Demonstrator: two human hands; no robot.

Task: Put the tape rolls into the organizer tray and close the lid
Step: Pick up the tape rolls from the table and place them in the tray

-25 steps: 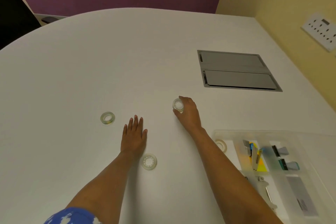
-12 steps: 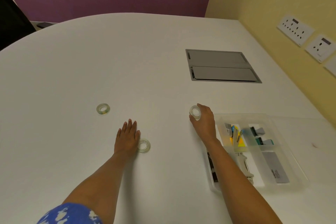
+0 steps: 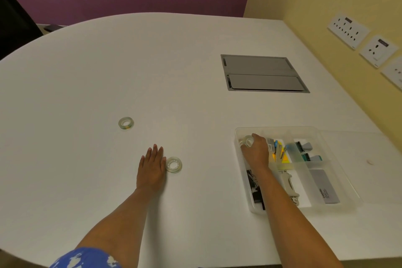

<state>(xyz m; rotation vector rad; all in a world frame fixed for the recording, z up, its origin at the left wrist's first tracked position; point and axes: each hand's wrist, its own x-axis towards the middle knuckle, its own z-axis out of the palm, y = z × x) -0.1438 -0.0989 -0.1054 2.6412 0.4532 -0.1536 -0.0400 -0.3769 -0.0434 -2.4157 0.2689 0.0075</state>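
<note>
My right hand grips a clear tape roll inside the far-left corner of the clear organizer tray, which lies at the right of the white table. The tray's clear lid lies open flat to the right. My left hand rests flat on the table, fingers together, holding nothing. A second tape roll lies just right of that hand, touching or nearly touching it. A third tape roll lies farther away to the left.
The tray holds binder clips, a stapler remover, a grey card and yellow notes. A grey cable hatch is set in the table beyond the tray. The yellow wall with sockets runs along the right. A dark chair stands at far left.
My right hand has carried the tape roll from the table's middle rightward into the tray's far-left compartment. The left hand has stayed flat beside the nearer roll.
</note>
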